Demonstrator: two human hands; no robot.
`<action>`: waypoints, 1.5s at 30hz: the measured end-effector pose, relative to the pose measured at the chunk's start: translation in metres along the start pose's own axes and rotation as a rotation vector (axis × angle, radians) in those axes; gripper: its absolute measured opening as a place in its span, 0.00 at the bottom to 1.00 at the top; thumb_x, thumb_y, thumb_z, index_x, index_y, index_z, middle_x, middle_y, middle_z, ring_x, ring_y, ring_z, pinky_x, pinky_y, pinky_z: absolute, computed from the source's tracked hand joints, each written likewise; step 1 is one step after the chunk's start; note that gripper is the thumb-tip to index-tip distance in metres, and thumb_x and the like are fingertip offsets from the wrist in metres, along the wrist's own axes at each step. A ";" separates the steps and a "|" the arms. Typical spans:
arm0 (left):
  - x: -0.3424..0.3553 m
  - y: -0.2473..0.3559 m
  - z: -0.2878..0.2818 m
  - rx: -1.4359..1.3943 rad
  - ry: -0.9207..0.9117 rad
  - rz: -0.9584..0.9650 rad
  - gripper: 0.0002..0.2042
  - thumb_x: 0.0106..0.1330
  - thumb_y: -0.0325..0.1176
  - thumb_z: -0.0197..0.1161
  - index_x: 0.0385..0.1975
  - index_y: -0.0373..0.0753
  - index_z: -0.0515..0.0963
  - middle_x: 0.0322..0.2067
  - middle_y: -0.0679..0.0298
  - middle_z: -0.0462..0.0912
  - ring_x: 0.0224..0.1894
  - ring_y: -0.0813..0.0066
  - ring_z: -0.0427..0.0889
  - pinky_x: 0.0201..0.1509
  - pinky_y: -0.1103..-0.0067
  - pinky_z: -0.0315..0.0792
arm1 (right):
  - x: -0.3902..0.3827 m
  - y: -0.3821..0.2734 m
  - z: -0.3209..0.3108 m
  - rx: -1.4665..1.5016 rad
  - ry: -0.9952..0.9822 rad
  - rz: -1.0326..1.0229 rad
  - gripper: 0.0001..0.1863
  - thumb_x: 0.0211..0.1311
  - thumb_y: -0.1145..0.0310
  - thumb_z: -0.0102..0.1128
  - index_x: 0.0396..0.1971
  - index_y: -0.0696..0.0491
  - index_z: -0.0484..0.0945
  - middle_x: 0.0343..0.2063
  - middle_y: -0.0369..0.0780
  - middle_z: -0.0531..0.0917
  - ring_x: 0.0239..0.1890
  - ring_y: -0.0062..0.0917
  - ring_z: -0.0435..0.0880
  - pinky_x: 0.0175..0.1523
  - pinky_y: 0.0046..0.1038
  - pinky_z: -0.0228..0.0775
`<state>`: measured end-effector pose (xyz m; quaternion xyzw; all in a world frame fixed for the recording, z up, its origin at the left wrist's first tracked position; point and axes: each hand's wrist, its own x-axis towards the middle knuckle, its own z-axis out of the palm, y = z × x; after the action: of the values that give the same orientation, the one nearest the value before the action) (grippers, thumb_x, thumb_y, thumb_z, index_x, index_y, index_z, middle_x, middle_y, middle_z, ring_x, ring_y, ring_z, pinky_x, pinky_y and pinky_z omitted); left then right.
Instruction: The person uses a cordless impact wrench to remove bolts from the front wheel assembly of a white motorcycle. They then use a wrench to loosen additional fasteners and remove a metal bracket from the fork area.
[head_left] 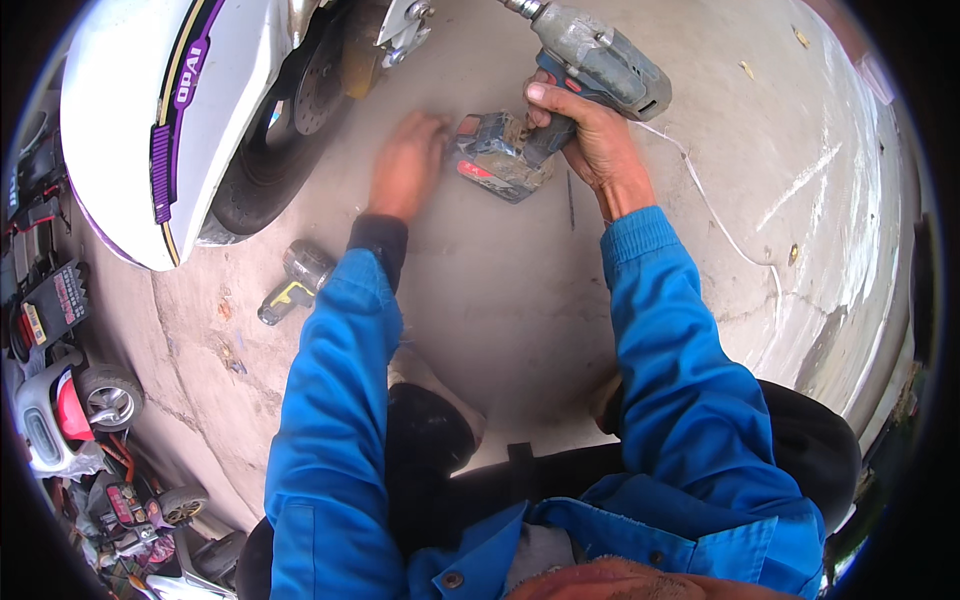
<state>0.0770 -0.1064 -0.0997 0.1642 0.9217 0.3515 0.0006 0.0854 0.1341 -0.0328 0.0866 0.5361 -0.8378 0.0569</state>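
Note:
My right hand [605,145] is wrapped round the handle of a worn cordless impact wrench [605,65]. The tool's head points toward the upper left, and a scuffed battery pack [500,165] with red marks sits at the foot of the handle. Just left of that battery is my left hand [408,165], smeared by motion. Its fingers are too blurred to read, and I cannot tell whether they touch the pack. A smaller dark power tool [300,280] with a yellow-green grip lies on the ground beside my left forearm.
A white scooter body panel [165,110] with purple trim and a black tyre [265,190] stand at the upper left. Several parked scooters [55,410] line the left edge. A thin white cord [715,205] runs across the concrete on the right. A thin dark rod [571,200] lies near my right wrist.

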 end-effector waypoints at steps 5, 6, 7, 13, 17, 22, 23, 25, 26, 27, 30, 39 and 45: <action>0.025 0.003 0.009 -0.084 -0.188 0.145 0.25 0.59 0.14 0.63 0.58 0.38 0.78 0.56 0.56 0.77 0.61 0.53 0.77 0.64 0.69 0.74 | -0.001 -0.001 -0.004 -0.045 0.057 0.029 0.14 0.55 0.68 0.75 0.39 0.56 0.82 0.26 0.32 0.80 0.30 0.19 0.77 0.41 0.24 0.67; 0.027 0.005 0.010 -0.106 -0.234 0.130 0.27 0.58 0.13 0.62 0.60 0.38 0.77 0.59 0.55 0.76 0.63 0.53 0.75 0.66 0.69 0.73 | -0.003 -0.007 -0.002 0.002 0.032 0.034 0.11 0.57 0.73 0.74 0.37 0.55 0.79 0.27 0.33 0.79 0.29 0.19 0.75 0.39 0.26 0.70; 0.029 0.007 0.010 -0.126 -0.257 0.137 0.29 0.57 0.13 0.62 0.62 0.39 0.76 0.59 0.55 0.75 0.64 0.53 0.74 0.67 0.69 0.72 | -0.003 -0.005 -0.003 0.017 0.026 0.051 0.12 0.57 0.73 0.74 0.38 0.56 0.80 0.27 0.33 0.79 0.29 0.19 0.75 0.39 0.26 0.70; 0.041 0.010 0.014 -0.168 -0.344 0.090 0.23 0.67 0.20 0.54 0.63 0.39 0.75 0.66 0.54 0.69 0.70 0.56 0.69 0.71 0.69 0.69 | -0.001 -0.008 -0.006 0.013 0.077 0.120 0.16 0.54 0.73 0.76 0.41 0.59 0.81 0.29 0.34 0.81 0.30 0.20 0.76 0.38 0.26 0.70; 0.046 -0.002 0.024 -0.237 -0.371 -0.007 0.21 0.69 0.22 0.54 0.62 0.40 0.76 0.68 0.55 0.67 0.71 0.57 0.67 0.71 0.69 0.68 | -0.004 0.001 -0.009 -0.114 0.089 0.127 0.15 0.56 0.66 0.76 0.39 0.56 0.83 0.28 0.33 0.81 0.30 0.18 0.76 0.43 0.26 0.69; 0.055 0.022 0.021 -0.512 -0.417 -0.209 0.19 0.71 0.26 0.53 0.61 0.41 0.77 0.67 0.57 0.68 0.71 0.58 0.68 0.70 0.70 0.69 | -0.013 -0.012 -0.005 -0.121 0.126 0.235 0.21 0.55 0.54 0.77 0.40 0.55 0.85 0.33 0.35 0.84 0.39 0.21 0.80 0.49 0.26 0.71; 0.058 0.031 0.021 -0.710 -0.437 -0.363 0.19 0.71 0.27 0.53 0.61 0.41 0.77 0.67 0.58 0.68 0.70 0.58 0.69 0.70 0.70 0.70 | -0.012 -0.005 -0.011 -0.148 0.110 0.233 0.25 0.55 0.49 0.77 0.41 0.56 0.87 0.36 0.37 0.86 0.42 0.22 0.81 0.50 0.26 0.72; 0.061 0.032 0.020 -0.862 -0.458 -0.475 0.19 0.73 0.28 0.53 0.62 0.40 0.76 0.67 0.60 0.69 0.68 0.61 0.71 0.67 0.71 0.72 | -0.011 -0.005 -0.011 -0.177 0.095 0.242 0.30 0.55 0.44 0.76 0.42 0.58 0.88 0.39 0.39 0.88 0.44 0.23 0.82 0.51 0.27 0.74; 0.060 0.026 0.022 -0.820 -0.467 -0.427 0.18 0.75 0.29 0.53 0.63 0.39 0.74 0.66 0.62 0.68 0.66 0.64 0.73 0.65 0.72 0.74 | -0.012 -0.006 -0.011 -0.183 0.102 0.252 0.30 0.55 0.44 0.76 0.43 0.58 0.88 0.39 0.39 0.88 0.43 0.23 0.83 0.50 0.27 0.74; 0.058 0.018 0.023 -0.688 -0.468 -0.317 0.18 0.77 0.31 0.52 0.64 0.39 0.73 0.66 0.63 0.68 0.65 0.65 0.74 0.64 0.72 0.74 | -0.012 -0.007 -0.009 -0.187 0.105 0.263 0.30 0.55 0.45 0.76 0.43 0.58 0.88 0.39 0.39 0.88 0.43 0.23 0.83 0.49 0.27 0.74; 0.053 -0.001 0.024 -0.111 -0.411 0.124 0.18 0.80 0.36 0.49 0.65 0.37 0.71 0.66 0.65 0.68 0.64 0.68 0.75 0.64 0.74 0.74 | -0.012 -0.012 -0.006 -0.157 0.103 0.248 0.29 0.54 0.45 0.76 0.42 0.59 0.88 0.38 0.39 0.88 0.42 0.23 0.83 0.48 0.26 0.74; 0.054 0.019 0.028 -0.660 -0.379 -0.338 0.17 0.72 0.28 0.56 0.59 0.38 0.79 0.65 0.58 0.69 0.67 0.61 0.71 0.67 0.73 0.71 | -0.006 -0.002 -0.014 -0.150 0.088 0.221 0.28 0.51 0.46 0.78 0.36 0.58 0.89 0.33 0.37 0.87 0.38 0.23 0.82 0.45 0.27 0.73; 0.056 0.001 0.035 -0.969 -0.373 -0.605 0.21 0.72 0.28 0.52 0.64 0.36 0.70 0.63 0.60 0.71 0.63 0.67 0.75 0.64 0.75 0.73 | -0.004 -0.001 -0.012 -0.154 0.111 0.229 0.26 0.48 0.46 0.80 0.29 0.57 0.88 0.32 0.37 0.87 0.39 0.23 0.82 0.46 0.27 0.72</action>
<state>0.0288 -0.0665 -0.1188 -0.0654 0.6465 0.6812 0.3373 0.0906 0.1455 -0.0361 0.1887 0.5877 -0.7761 0.1292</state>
